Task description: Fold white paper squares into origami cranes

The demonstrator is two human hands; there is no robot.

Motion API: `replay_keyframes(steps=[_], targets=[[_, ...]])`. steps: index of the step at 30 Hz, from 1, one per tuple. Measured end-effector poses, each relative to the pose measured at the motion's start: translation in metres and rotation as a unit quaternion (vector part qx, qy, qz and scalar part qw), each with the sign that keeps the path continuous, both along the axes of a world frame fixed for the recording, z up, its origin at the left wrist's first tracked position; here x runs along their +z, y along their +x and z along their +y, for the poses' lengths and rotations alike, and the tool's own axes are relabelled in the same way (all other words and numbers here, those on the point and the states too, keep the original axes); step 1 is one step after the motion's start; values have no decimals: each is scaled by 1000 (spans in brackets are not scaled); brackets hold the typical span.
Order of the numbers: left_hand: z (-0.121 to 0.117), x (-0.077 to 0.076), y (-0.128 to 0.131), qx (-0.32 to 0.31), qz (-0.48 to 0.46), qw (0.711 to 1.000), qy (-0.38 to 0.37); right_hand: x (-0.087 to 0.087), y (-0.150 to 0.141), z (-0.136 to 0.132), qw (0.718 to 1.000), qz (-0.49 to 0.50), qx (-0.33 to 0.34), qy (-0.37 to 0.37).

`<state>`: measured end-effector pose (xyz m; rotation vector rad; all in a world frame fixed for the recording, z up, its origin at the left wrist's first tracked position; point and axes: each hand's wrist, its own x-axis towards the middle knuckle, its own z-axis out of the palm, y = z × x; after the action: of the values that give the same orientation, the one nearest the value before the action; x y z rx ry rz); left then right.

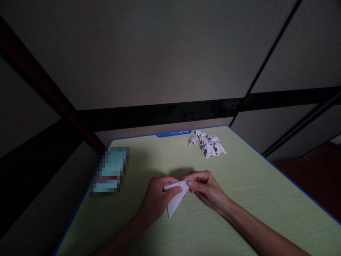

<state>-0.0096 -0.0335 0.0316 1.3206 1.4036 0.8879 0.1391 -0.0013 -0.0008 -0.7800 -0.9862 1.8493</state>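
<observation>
A piece of white folded paper [175,203] is held between my two hands above the table. It has a narrow folded band along its top edge and tapers to a point at the bottom. My left hand [157,195] grips its left side, thumb lying across the front and fingers behind. At the upper right corner, my right hand [204,186] pinches the paper between thumb and index finger. The fingers behind the paper are partly hidden.
Several small folded white paper figures [209,144] lie in a cluster at the table's far right. A blurred-out device with a light screen [112,167] rests near the left edge. The pale green table [255,185] has a blue rim and stands against a panelled wall.
</observation>
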Motion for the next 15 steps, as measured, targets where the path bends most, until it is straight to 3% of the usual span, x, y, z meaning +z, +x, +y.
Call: replay_keyframes(steps=[4,8,11,15], targets=[[-2,6,1,38,55,996,66,-2,1,0,1000,-15,-5,23],[-6,7,1,70,24,993,89,-1,3,0,991,-35,-25,124],[-9,8,0,76,5,992,105,0,4,-1,981,-63,-48,178],[-11,8,0,61,17,991,118,1,5,-3,973,-92,-77,196]])
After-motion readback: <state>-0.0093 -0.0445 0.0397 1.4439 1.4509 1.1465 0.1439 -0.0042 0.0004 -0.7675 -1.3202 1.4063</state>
